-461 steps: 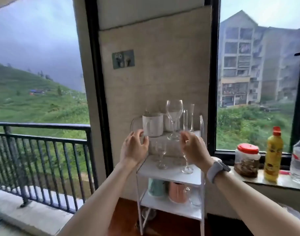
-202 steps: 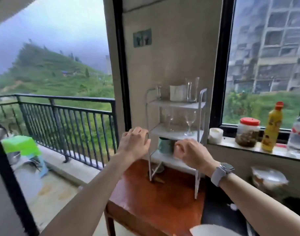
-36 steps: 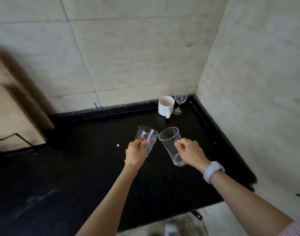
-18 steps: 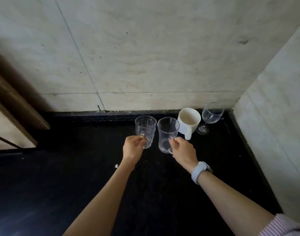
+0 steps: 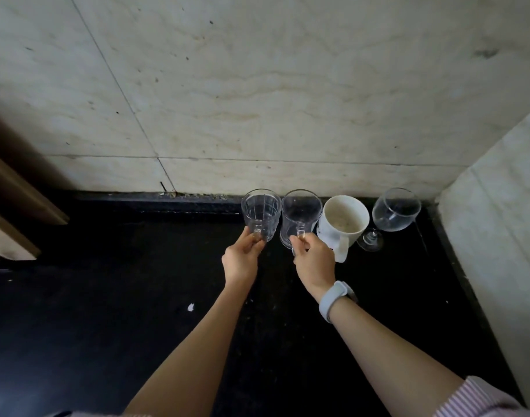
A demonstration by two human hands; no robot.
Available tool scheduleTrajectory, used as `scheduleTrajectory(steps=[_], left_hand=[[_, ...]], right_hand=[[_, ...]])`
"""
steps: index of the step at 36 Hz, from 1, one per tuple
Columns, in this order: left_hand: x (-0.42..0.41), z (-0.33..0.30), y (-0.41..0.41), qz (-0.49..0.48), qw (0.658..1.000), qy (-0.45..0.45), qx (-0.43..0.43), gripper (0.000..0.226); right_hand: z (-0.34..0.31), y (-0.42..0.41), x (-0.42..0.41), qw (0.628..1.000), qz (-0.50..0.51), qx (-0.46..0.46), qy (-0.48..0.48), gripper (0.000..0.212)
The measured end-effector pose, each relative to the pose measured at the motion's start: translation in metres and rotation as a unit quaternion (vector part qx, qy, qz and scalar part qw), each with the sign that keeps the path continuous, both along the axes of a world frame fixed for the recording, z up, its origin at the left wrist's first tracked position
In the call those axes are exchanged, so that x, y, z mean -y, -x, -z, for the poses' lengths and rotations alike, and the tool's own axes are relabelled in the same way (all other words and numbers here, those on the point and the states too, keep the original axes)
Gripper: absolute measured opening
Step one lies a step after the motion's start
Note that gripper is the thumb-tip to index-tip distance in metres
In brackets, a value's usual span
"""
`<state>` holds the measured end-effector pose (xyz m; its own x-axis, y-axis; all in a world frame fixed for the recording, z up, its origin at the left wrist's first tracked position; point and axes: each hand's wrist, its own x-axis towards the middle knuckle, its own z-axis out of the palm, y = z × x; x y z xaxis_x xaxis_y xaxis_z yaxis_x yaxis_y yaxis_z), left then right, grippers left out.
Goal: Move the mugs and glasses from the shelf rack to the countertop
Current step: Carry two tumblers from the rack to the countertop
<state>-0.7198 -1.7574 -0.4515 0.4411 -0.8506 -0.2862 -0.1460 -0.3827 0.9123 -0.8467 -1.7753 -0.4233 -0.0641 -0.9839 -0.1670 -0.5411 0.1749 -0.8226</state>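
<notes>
A black countertop (image 5: 107, 311) is seen running to a pale tiled wall (image 5: 257, 100), with a small white speck (image 5: 191, 307) lying on it near the left forearm. Four drinking vessels are lined up along the far edge, toward the right corner. The leftmost, a ribbed glass mug (image 5: 261, 214), is gripped by its handle by the left hand (image 5: 241, 260), fingers closed together around it. Just beside it to the right, a smooth glass mug (image 5: 300, 217) is pinched at its handle by the right hand (image 5: 313, 264), thumb and fingers clamped on it; a pale watch (image 5: 334, 299) is worn on that wrist. Whether both bases rest fully on the counter cannot be told. Next, a white mug (image 5: 343, 222) stands (handle turned toward the near side), touching or nearly touching the smooth mug. Farthest right, a wine glass (image 5: 394, 210) is set beside the side wall (image 5: 498, 236).
</notes>
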Motion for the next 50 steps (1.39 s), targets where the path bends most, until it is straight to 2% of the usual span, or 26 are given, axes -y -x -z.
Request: scheduleTrajectory(steps=[9,14,16,19,23,27,33,37,42,46,50], left_hand=[[0.012,0.001,-0.013,0.070,0.994,-0.030,0.074,0.025],[-0.012,-0.007,-0.021,0.048,0.993,-0.037,0.106,0.042],[-0.033,-0.010,-0.025,0.050,0.992,-0.034,0.112,0.041],[-0.069,-0.015,-0.034,0.054,0.987,-0.048,0.141,0.039],[-0.120,-0.028,-0.054,0.038,0.981,-0.069,0.178,0.040],[-0.170,-0.053,-0.081,0.027,0.970,-0.078,0.227,0.041],[-0.218,-0.086,-0.107,0.048,0.952,-0.071,0.294,0.042],[-0.220,-0.099,-0.104,0.116,0.939,-0.055,0.319,0.044],[-0.212,-0.115,-0.074,0.263,0.906,0.003,0.332,0.043],[-0.230,-0.133,-0.032,0.395,0.857,0.057,0.325,0.044],[-0.275,-0.152,0.016,0.505,0.798,0.120,0.307,0.044]], right_hand=[[0.002,0.002,0.011,0.994,0.014,0.080,-0.079,0.024],[0.000,0.008,-0.008,0.990,0.026,0.078,-0.113,0.040],[-0.002,0.009,-0.020,0.990,0.026,0.065,-0.126,0.036],[-0.005,0.001,-0.040,0.986,-0.031,0.046,-0.157,0.009],[-0.019,-0.031,-0.070,0.970,-0.136,0.033,-0.201,0.022],[-0.039,-0.071,-0.103,0.958,-0.219,0.012,-0.187,0.025],[-0.064,-0.096,-0.151,0.959,-0.255,-0.022,-0.123,0.021],[-0.081,-0.076,-0.177,0.970,-0.216,-0.053,-0.094,0.025],[-0.105,-0.035,-0.222,0.989,-0.101,-0.094,-0.056,0.027],[-0.124,-0.002,-0.286,0.993,0.041,-0.107,-0.030,0.026],[-0.140,0.031,-0.375,0.978,0.164,-0.123,-0.024,0.025]])
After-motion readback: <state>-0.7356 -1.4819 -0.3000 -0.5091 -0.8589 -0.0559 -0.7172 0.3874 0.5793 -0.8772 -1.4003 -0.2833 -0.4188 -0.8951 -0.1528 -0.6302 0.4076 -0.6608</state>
